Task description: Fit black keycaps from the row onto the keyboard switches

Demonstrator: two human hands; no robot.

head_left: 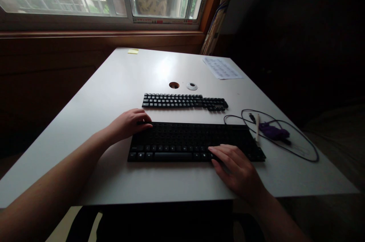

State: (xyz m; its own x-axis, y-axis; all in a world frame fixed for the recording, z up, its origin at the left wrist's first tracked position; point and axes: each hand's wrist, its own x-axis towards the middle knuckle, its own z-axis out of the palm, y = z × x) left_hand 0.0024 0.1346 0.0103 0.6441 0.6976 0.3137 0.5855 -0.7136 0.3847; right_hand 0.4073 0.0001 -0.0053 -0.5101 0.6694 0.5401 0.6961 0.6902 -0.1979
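Note:
A black keyboard [182,135] lies near the front of the white desk. Its two front rows carry keycaps, while most of the area behind them looks bare of caps. My left hand [131,122] is at the keyboard's back left corner, thumb over the top and fingers bent round the edge. At the front row, right of the space bar [173,156], my right hand [235,166] has its fingers together and thumb low at the front edge; whatever sits between them is hidden. Behind the keyboard, loose black keycaps [173,100] stand in keyboard order.
A black cable [316,151] loops on the right, around a purple cloth item [273,132] and a thin pale stick [257,128]. Farther back are a round desk hole [174,85], a ring-shaped cover [192,86], printed paper [222,68] and a yellow note [133,51].

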